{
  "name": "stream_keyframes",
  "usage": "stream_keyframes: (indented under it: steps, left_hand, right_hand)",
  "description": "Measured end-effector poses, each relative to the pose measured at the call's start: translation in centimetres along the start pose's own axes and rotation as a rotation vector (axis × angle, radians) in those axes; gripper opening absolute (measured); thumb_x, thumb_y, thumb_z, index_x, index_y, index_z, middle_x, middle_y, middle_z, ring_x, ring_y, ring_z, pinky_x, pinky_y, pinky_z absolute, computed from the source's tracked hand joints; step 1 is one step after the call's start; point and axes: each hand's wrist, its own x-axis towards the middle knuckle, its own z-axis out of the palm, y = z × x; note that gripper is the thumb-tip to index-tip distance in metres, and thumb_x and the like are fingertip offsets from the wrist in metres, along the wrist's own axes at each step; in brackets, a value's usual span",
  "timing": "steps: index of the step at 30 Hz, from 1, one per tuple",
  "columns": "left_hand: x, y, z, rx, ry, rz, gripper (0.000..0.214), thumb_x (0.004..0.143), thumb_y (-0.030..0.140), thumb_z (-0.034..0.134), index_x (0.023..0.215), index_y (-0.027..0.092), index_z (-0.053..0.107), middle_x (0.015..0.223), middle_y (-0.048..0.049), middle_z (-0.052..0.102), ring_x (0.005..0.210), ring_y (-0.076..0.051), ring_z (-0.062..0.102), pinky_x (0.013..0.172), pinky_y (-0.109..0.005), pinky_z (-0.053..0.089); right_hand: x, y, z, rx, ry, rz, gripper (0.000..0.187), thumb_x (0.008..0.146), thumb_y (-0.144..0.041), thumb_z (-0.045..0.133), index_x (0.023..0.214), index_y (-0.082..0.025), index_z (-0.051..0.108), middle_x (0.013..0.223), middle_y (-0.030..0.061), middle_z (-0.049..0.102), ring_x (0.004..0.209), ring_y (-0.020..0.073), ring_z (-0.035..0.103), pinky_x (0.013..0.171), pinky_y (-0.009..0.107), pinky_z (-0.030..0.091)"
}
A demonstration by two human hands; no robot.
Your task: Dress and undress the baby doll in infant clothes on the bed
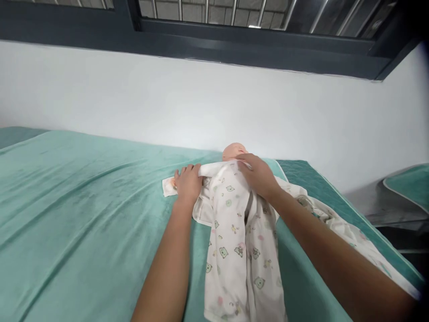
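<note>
A baby doll [232, 151] lies on its back on the green bed cover, its head toward the wall. Over its body is a white baby garment [229, 232] printed with small bears, its long legs trailing toward me. My left hand [189, 182] has its fingers curled over the sleeve at the doll's outstretched arm. Beyond those fingers, the white cuff [168, 188] sticks out, with a bit of the doll's hand visible. My right hand [256, 175] is closed on the garment's collar beside the doll's chin; its fingertips are partly hidden.
Another patterned cloth [338, 226] lies bunched along the right side of the bed. The green cover [83, 214] is wrinkled on the left. Behind the bed stand a white wall [150, 98] and a dark window frame [234, 44] with bars.
</note>
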Motion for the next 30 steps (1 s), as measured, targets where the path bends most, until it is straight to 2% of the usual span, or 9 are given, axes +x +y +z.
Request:
stream_keyframes:
  steps: [3, 6, 11, 15, 18, 21, 24, 27, 30]
  left_hand:
    - [-0.2, -0.1, -0.2, 0.009, 0.009, -0.043, 0.043, 0.091, 0.025, 0.048, 0.133, 0.028, 0.056, 0.125, -0.0104, 0.064, 0.12, -0.032, 0.054, 0.112, -0.058, 0.027]
    - [-0.3, 0.0, -0.3, 0.022, -0.011, -0.042, 0.043, 0.09, 0.027, 0.049, 0.132, 0.028, 0.055, 0.125, -0.011, 0.063, 0.12, -0.033, 0.053, 0.112, -0.06, 0.027]
    - [-0.1, 0.1, -0.4, 0.045, -0.048, -0.035, 0.04, 0.09, 0.033, 0.051, 0.129, 0.029, 0.056, 0.123, -0.0108, 0.064, 0.119, -0.034, 0.053, 0.109, -0.063, 0.029]
    - [0.2, 0.2, -0.2, 0.046, -0.034, -0.054, 0.046, 0.087, 0.029, 0.054, 0.133, 0.027, 0.055, 0.129, -0.01, 0.063, 0.123, -0.035, 0.052, 0.111, -0.064, 0.029]
    - [0.0, 1.2, -0.6, -0.078, 0.046, -0.068, 0.052, 0.084, 0.023, 0.054, 0.136, 0.027, 0.053, 0.138, -0.0073, 0.057, 0.13, -0.03, 0.048, 0.115, -0.052, 0.031]
    - [-0.8, 3.4, -1.9, -0.334, 0.157, -0.025, 0.044, 0.088, 0.023, 0.05, 0.131, 0.027, 0.056, 0.138, -0.0032, 0.057, 0.131, -0.021, 0.049, 0.113, -0.036, 0.039]
    - [-0.9, 6.8, -3.6, -0.472, 0.138, 0.058, 0.033, 0.094, 0.028, 0.044, 0.12, 0.026, 0.062, 0.132, -0.0022, 0.062, 0.125, -0.019, 0.055, 0.109, -0.033, 0.043]
    - [0.5, 10.7, -4.6, -0.426, -0.069, 0.24, 0.033, 0.095, 0.028, 0.043, 0.119, 0.026, 0.065, 0.129, -0.0019, 0.065, 0.122, -0.02, 0.057, 0.106, -0.032, 0.045]
    - [2.8, 14.9, -4.4, -0.14, -0.323, 0.46, 0.033, 0.094, 0.031, 0.047, 0.118, 0.025, 0.068, 0.128, -0.0038, 0.067, 0.124, -0.023, 0.056, 0.102, -0.034, 0.047]
  right_hand:
    - [-2.2, 4.3, 0.0, -0.043, 0.114, 0.208, 0.039, 0.095, -0.033, 0.043, 0.127, -0.018, 0.06, 0.132, 0.0106, 0.063, 0.124, 0.0262, 0.054, 0.105, 0.041, 0.04]
    - [-3.7, 7.2, 1.0, -0.109, 0.071, 0.244, 0.04, 0.094, -0.033, 0.045, 0.128, -0.017, 0.06, 0.13, 0.0124, 0.064, 0.12, 0.0282, 0.055, 0.102, 0.042, 0.041]
    - [-4.2, 9.6, 1.6, -0.243, 0.097, 0.272, 0.042, 0.092, -0.021, 0.039, 0.129, -0.021, 0.061, 0.128, 0.0094, 0.066, 0.118, 0.0286, 0.057, 0.102, 0.043, 0.038]
    - [-4.2, 12.1, 0.9, -0.178, 0.175, 0.484, 0.043, 0.089, -0.022, 0.042, 0.126, -0.02, 0.064, 0.123, 0.0096, 0.07, 0.112, 0.0277, 0.061, 0.095, 0.039, 0.041]
    - [-4.3, 12.8, 0.8, -0.124, 0.17, 0.504, 0.041, 0.09, -0.026, 0.041, 0.122, -0.021, 0.066, 0.12, 0.0093, 0.071, 0.11, 0.0278, 0.062, 0.092, 0.038, 0.041]
    - [-4.3, 12.4, 1.0, -0.117, 0.171, 0.519, 0.04, 0.091, -0.029, 0.04, 0.117, -0.021, 0.068, 0.114, 0.0099, 0.073, 0.11, 0.0284, 0.062, 0.096, 0.04, 0.038]
    - [-4.1, 12.0, 1.2, -0.104, 0.181, 0.564, 0.04, 0.091, -0.034, 0.04, 0.117, -0.021, 0.069, 0.112, 0.0107, 0.074, 0.11, 0.0283, 0.061, 0.102, 0.043, 0.032]
    - [-4.0, 12.0, 1.2, -0.088, 0.185, 0.564, 0.04, 0.092, -0.036, 0.04, 0.114, -0.021, 0.069, 0.112, 0.0107, 0.073, 0.112, 0.0278, 0.059, 0.106, 0.044, 0.027]
    - [-3.9, 12.1, 1.2, -0.081, 0.175, 0.563, 0.038, 0.093, -0.036, 0.039, 0.11, -0.022, 0.07, 0.114, 0.0099, 0.072, 0.112, 0.0271, 0.058, 0.107, 0.044, 0.025]
